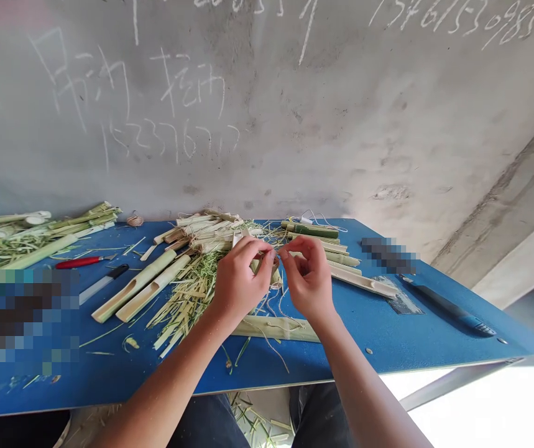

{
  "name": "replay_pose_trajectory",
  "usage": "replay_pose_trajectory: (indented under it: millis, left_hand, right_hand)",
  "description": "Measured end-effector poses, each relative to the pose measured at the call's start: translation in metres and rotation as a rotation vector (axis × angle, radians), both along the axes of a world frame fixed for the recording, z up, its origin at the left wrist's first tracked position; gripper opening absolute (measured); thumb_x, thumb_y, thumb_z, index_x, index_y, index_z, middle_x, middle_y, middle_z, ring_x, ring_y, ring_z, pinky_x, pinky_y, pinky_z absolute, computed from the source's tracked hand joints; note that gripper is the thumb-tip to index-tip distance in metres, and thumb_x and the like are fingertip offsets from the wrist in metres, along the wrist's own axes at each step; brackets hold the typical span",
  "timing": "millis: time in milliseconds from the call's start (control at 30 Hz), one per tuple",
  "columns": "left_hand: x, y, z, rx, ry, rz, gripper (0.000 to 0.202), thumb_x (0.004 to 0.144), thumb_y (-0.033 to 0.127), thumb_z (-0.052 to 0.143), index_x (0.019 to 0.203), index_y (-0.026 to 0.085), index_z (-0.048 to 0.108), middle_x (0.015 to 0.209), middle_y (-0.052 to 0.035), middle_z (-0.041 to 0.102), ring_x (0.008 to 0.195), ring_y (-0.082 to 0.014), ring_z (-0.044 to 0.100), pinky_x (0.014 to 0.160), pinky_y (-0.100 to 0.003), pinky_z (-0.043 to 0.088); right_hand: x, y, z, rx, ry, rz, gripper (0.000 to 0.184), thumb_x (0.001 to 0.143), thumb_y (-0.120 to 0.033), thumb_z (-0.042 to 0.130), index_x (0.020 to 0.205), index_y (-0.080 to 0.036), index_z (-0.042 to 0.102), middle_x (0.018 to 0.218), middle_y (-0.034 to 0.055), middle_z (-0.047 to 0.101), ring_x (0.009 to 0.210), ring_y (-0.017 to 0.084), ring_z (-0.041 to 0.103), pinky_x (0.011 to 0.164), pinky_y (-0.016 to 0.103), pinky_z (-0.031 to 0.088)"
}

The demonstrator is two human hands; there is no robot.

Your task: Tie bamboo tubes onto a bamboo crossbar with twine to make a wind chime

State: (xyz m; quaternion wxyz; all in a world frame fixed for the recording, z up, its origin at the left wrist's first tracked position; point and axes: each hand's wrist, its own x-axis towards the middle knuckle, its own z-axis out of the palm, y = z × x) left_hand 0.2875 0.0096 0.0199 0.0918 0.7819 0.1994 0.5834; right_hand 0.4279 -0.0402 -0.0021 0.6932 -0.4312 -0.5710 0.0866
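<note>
My left hand point(241, 277) and my right hand point(308, 280) meet above the middle of the blue table point(388, 336). Both have their fingers pinched together on a thin pale string point(277, 252) that runs between them and trails down in loops. Just behind the fingers a small bundle of bamboo strips point(273, 277) partly shows. Under my wrists lies a split bamboo piece point(276, 328). A heap of thin bamboo slivers point(185, 305) lies left of my left hand.
Two halved bamboo stalks point(140, 292) lie left of the heap, with a red-handled tool point(80, 262) and a black-handled knife point(103, 281) beyond. More stalks are stacked at the far left point(38, 233) and right point(336, 255). A dark-handled tool point(453, 311) lies near the right edge. A chalk-marked concrete wall point(267, 124) stands behind.
</note>
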Motion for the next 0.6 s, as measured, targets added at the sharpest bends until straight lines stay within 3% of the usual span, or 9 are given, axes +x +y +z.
replay_pose_trajectory:
  millis: [100,267,467,600]
  left_hand:
    - [0.000,0.000,-0.001,0.008,0.001,0.004,0.011,0.101,0.017,0.061,0.093,0.019,0.068,0.092,-0.0036,0.072,0.081,-0.0148,0.067,0.072,-0.026,0.055]
    - [-0.002,0.001,-0.004,-0.009,-0.017,0.003,0.007,0.102,0.018,0.062,0.096,0.019,0.066,0.092,-0.0027,0.071,0.079,-0.0139,0.067,0.071,-0.025,0.055]
    - [-0.004,-0.001,-0.008,0.082,0.010,0.032,0.012,0.106,0.019,0.060,0.096,0.020,0.067,0.097,-0.0048,0.074,0.088,-0.0158,0.070,0.079,-0.028,0.055]
    - [-0.005,-0.003,-0.006,0.054,0.022,0.038,0.008,0.101,0.025,0.070,0.096,0.020,0.067,0.095,-0.0044,0.074,0.088,-0.0178,0.071,0.080,-0.030,0.055]
  right_hand:
    - [0.000,0.001,0.003,-0.026,0.041,0.174,0.017,0.103,-0.037,0.066,0.110,-0.028,0.053,0.098,-0.0006,0.064,0.052,0.006,0.039,0.046,0.026,0.029]
    - [-0.004,0.003,0.016,-0.175,0.327,0.472,0.042,0.090,-0.051,0.080,0.106,-0.029,0.049,0.083,-0.0061,0.060,0.048,0.005,0.029,0.043,0.022,0.021]
    - [-0.006,0.005,0.023,-0.279,0.505,0.469,0.050,0.078,-0.048,0.089,0.102,-0.027,0.050,0.075,-0.0101,0.057,0.044,0.002,0.025,0.042,0.021,0.015]
    - [-0.006,0.004,0.025,-0.286,0.513,0.448,0.052,0.076,-0.047,0.090,0.101,-0.026,0.050,0.077,-0.0087,0.061,0.046,0.003,0.028,0.042,0.021,0.017]
